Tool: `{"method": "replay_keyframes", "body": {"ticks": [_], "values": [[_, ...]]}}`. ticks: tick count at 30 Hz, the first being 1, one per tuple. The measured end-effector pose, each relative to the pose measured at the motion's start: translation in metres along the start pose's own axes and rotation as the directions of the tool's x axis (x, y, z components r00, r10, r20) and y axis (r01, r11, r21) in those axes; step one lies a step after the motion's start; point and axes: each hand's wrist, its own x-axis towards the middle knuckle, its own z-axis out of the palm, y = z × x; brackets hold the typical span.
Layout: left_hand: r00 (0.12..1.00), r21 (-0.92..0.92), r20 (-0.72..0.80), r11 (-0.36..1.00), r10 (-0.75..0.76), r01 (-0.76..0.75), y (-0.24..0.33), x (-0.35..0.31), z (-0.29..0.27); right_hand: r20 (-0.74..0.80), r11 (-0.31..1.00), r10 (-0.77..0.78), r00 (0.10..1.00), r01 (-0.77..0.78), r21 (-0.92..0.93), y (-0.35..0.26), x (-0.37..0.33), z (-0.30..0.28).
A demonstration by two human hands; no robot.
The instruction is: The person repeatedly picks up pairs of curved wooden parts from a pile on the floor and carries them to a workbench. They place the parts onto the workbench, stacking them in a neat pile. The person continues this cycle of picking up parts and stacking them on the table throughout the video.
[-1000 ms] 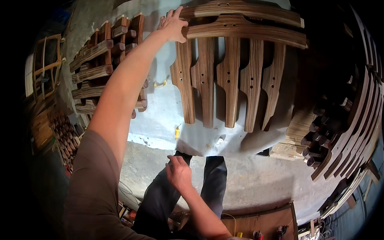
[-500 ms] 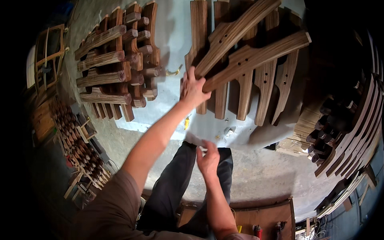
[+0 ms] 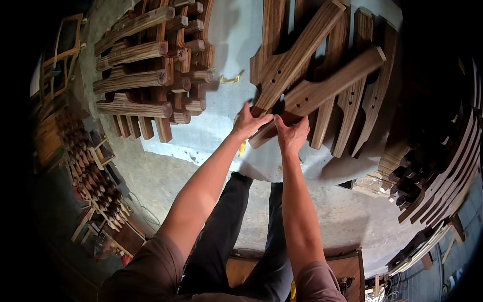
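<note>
Two shaped wooden pieces, like chair legs with two drilled holes each, lie slanted across a row of similar upright pieces (image 3: 348, 100). My left hand (image 3: 247, 122) grips the near end of the upper slanted wooden piece (image 3: 297, 53), which points to the far right. My right hand (image 3: 293, 135) is closed on the lower slanted wooden piece (image 3: 334, 86), close to its near end. The two thumbs almost meet between the pieces. Fingertips of both hands are partly hidden by the wood.
A crisscross stack of wooden pieces (image 3: 133, 80) stands at the left on the pale sheet (image 3: 176, 143). Yellow scraps (image 3: 230, 79) lie between the piles. More curved pieces (image 3: 443, 186) are stacked at the right. A wooden box (image 3: 347, 261) sits behind my legs.
My right hand has come up from near my lap and taken hold of the lower slanted piece. That piece has slid slightly nearer to me. The view has shifted a little.
</note>
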Motion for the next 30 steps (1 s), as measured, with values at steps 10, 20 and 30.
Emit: {"method": "replay_keyframes", "body": {"ticks": [10,20,30], "values": [[0.824,-0.292,0.493,0.838,-0.281,0.46,0.032,0.018,-0.018,0.313,0.688,0.045,0.949,-0.257,0.679,0.001,0.031,-0.009],[0.891,-0.374,0.414,0.858,-0.186,0.353,0.129,-0.099,-0.06,0.465,0.546,-0.034,0.884,-0.373,0.75,-0.086,-0.038,-0.098],[0.593,-0.142,0.658,0.697,-0.464,0.703,0.181,-0.376,-0.14,0.608,0.218,0.27,0.747,-0.662,0.717,-0.129,-0.329,-0.276]]}}
